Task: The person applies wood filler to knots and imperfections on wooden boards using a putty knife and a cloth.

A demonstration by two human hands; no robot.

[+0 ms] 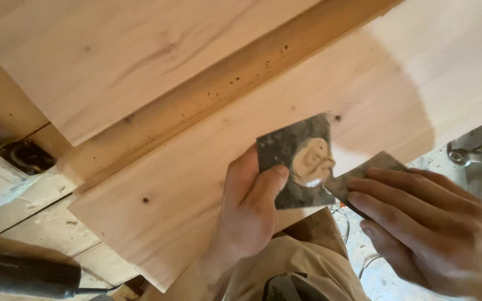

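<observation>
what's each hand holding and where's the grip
Left hand pinches a dark square metal plate bearing filler, at its lower left edge. Right hand presses fingers on a second blade.

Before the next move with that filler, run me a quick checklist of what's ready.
1. Left hand gripping the dark square plate: ok.
2. Blob of beige filler on the plate: ok.
3. Right hand pressing the scraper, its edge at the filler: ok.
4. Pale wood board lying under the plate: ok.
5. Small dark knot unfilled: cannot tell.
</observation>
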